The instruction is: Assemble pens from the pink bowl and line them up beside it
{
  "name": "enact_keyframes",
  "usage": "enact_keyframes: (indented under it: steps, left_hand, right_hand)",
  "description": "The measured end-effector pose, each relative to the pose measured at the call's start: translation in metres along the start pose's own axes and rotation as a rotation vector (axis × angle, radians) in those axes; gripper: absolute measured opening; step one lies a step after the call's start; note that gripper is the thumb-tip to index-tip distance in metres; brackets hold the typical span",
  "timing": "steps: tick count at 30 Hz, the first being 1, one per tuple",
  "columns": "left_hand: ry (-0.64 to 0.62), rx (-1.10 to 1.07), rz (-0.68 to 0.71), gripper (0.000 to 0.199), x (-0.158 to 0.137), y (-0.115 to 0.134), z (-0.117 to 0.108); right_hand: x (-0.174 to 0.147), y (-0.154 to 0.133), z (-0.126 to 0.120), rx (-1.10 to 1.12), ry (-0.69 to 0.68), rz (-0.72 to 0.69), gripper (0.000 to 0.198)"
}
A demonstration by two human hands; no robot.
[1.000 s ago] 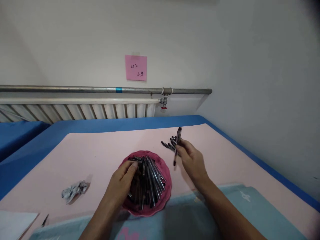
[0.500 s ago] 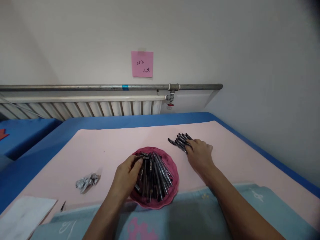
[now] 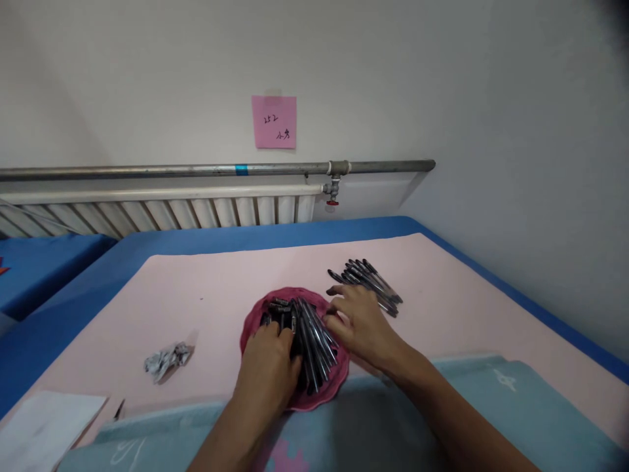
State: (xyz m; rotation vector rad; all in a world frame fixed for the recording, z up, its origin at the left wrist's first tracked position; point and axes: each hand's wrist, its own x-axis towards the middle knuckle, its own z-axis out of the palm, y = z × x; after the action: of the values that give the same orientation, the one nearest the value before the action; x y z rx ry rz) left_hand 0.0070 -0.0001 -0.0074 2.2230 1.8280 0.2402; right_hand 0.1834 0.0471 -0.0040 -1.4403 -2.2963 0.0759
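A round pink basket (image 3: 248, 321) with a wavy rim holds many clear-barrelled pens (image 3: 314, 347) with black caps. My left hand (image 3: 268, 367) reaches into its left side, fingers curled down around some of the pens; the fingertips are partly hidden. Over the basket's right rim hovers my right hand (image 3: 361, 321), its fingers bent but apart, with nothing visible between them. Just beyond that hand, a row of black-capped pens (image 3: 378, 282) lies side by side on the pink table cover (image 3: 221, 275).
Crumpled grey paper (image 3: 168, 362) lies left of the basket. Near the front left are a white sheet (image 3: 49, 426) and a small dark pointed object (image 3: 118, 410). A blue-green cloth (image 3: 472, 406) covers the near edge. Behind stand a radiator (image 3: 226, 211) and a metal pipe (image 3: 285, 169).
My right hand has left the row of pens and moved left to the basket's rim, its fingers parting. My left hand has shifted right and deeper over the pens in the basket.
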Motion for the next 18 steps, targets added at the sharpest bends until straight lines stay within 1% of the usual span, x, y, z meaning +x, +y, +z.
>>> enact_keyframes:
  steps: [2,4,8,14,16,18]
  left_hand:
    - [0.013,0.034,-0.015,0.020,-0.001,0.001,0.000]
    - [0.019,0.066,-0.028,0.021,-0.002,0.003,0.000]
    - [-0.003,0.092,-0.046,0.025,-0.004,0.010,0.000]
    - [-0.029,0.063,-0.075,0.028,-0.004,0.014,0.002]
    - [-0.006,-0.004,-0.099,0.026,-0.003,0.009,0.001]
    - [0.048,-0.141,-0.149,0.021,-0.001,0.000,-0.001]
  right_hand:
    - [-0.003,-0.008,0.000,-0.064,-0.070,-0.026,0.013]
    - [-0.005,-0.013,0.002,-0.107,-0.113,-0.044,0.016]
    - [-0.007,-0.018,0.005,-0.121,-0.149,-0.035,0.019]
    - [-0.010,-0.022,0.014,-0.099,-0.107,0.021,0.014]
    - [-0.010,-0.020,0.017,-0.065,-0.094,0.043,0.012]
    - [-0.010,-0.019,0.017,-0.011,-0.072,0.069,0.010]
